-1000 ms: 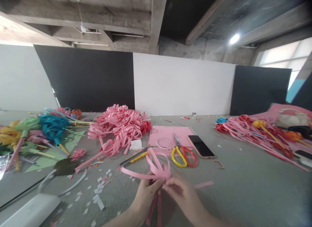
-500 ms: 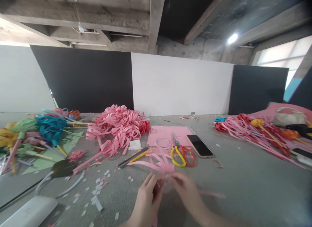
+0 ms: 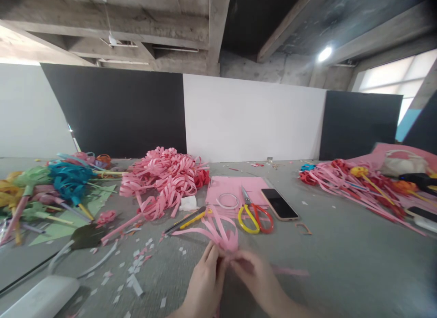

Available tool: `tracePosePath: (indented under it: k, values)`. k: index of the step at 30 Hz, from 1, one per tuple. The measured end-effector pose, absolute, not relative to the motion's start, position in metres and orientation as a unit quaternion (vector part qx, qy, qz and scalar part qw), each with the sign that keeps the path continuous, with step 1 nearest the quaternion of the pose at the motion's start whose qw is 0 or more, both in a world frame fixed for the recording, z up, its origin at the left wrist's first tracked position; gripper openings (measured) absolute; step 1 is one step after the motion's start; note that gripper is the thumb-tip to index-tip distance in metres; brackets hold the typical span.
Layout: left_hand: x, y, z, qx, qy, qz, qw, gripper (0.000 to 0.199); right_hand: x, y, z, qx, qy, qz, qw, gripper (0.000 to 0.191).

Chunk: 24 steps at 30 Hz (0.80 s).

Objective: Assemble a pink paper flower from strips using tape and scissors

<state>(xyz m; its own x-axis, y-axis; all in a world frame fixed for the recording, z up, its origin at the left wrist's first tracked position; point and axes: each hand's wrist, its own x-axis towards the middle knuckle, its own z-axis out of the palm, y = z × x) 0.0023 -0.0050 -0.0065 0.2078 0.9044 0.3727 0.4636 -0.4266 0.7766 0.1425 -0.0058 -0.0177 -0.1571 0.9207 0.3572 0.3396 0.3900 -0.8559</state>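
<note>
Both hands low in the middle of the counter point(image 3: 341, 263), pinched together on a pink looped paper strip bundle point(image 3: 221, 233). Left hand point(image 3: 205, 281) fingers clamped on the base from the left, right hand point(image 3: 256, 277) fingers closed on it from the right. Compared to a second ago, loops bunched tighter and pulled closer in, long tail strip now lower. Looks like gathering well along. Scissors point(image 3: 254, 215) and phone point(image 3: 280, 204) just beyond, untouched. Big pink pile point(image 3: 164, 176) further back left.
</note>
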Motion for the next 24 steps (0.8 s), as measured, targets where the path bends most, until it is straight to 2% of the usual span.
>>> tracePosePath:
  k: [6, 14, 24]
  values:
    - [0.0027, -0.0059, -0.0039, 0.720, 0.455, 0.443, 0.279, 0.016, 0.1419, -0.0053, -0.0161, -0.459, -0.688, 0.302, 0.474, 0.015]
    - [0.0021, -0.0052, -0.0027, 0.715, 0.459, 0.462, 0.253, 0.015, 0.1427, -0.0051, -0.0188, -0.448, -0.693, 0.297, 0.480, 0.015]
    - [0.0011, -0.0074, -0.0055, 0.751, 0.447, 0.418, 0.247, 0.021, 0.1423, -0.0085, -0.0109, -0.455, -0.720, 0.264, 0.453, 0.016]
